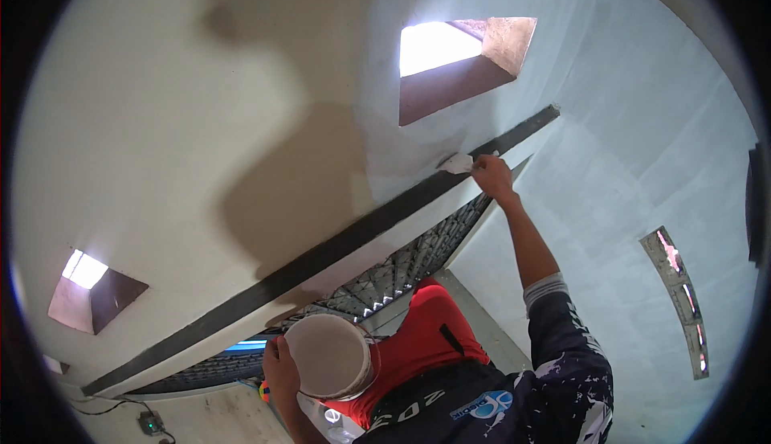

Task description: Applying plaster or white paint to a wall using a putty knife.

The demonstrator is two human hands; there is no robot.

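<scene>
My right hand (491, 177) is stretched up to the wall and closed round the handle of a paintbrush (458, 163). Its white-coated head lies against the wall at the upper edge of a dark grey strip (321, 261). Low in front of me, my left hand (281, 366) grips the left rim of a white bucket (328, 351). The bucket is tilted, its mouth facing up, with whitish walls inside. Around the brush the wall (418, 155) looks bluish white, and farther left its surface (161, 163) is cream.
A recessed window opening (458, 90) lies above the brush, and a smaller opening (96, 291) sits at the far left. Below the strip is a dark lattice-like surface (401, 271). A narrow slotted opening (683, 307) cuts the right wall. A small box with cables (150, 422) is at lower left.
</scene>
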